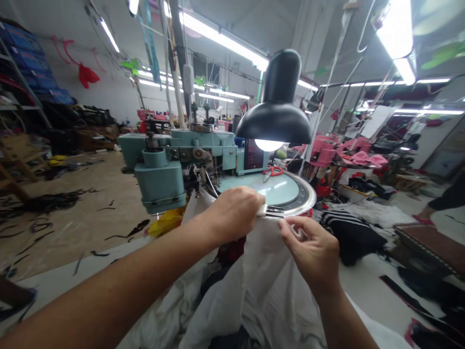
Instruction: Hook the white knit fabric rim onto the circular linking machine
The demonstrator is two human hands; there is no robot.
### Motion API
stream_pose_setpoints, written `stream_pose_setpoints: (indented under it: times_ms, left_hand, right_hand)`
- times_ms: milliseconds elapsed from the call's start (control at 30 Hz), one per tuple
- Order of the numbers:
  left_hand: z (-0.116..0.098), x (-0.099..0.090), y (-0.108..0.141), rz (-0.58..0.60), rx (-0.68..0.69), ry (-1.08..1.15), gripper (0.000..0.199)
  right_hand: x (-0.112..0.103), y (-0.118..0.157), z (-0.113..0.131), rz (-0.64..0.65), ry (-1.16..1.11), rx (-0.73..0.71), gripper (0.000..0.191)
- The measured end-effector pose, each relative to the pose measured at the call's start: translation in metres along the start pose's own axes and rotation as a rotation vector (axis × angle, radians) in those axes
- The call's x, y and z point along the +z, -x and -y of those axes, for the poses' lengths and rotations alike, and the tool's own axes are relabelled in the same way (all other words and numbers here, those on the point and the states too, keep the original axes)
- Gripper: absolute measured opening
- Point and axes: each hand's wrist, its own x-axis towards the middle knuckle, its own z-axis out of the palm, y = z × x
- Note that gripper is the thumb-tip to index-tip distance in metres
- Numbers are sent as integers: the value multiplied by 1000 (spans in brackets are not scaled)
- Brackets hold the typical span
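Observation:
White fabric (263,257) hangs from the near rim of a round, metal-edged plate (307,198) on a green machine (160,179). My left hand (238,211) is closed on the fabric's top edge, its fingertips beside the rim. Just to the right, my right hand (312,242) pinches the same edge between thumb and forefinger, with a fold of cloth at its curled fingers. A short stretch of edge runs straight between the two hands. Red-handled scissors (273,171) lie on the plate's far side.
A black lamp (276,116) hangs low over the plate, lit. Dark striped fabric (350,235) lies to the right. Dark scraps litter the floor (98,208) on the left. Pink machines (327,152) stand behind, and part of a person (445,198) shows at the far right.

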Motion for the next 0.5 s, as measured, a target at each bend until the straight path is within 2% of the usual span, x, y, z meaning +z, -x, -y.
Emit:
stream_pose_setpoints:
  times_ms: [133,233,367,500]
  left_hand:
    - [0,1,0,46,17,34,18]
    - [-1,2,-1,-1,7,-10,18]
    - [-3,1,-1,43,8,15,18]
    - [-4,1,-2,11,-14,-19,18]
  right_hand:
    - [0,-1,3,9,6,41,14]
    - [0,-2,4,6,6,59,15]
    - [1,-2,3,28,-2,100,18]
    - [2,-1,1,29,-24,123,19]
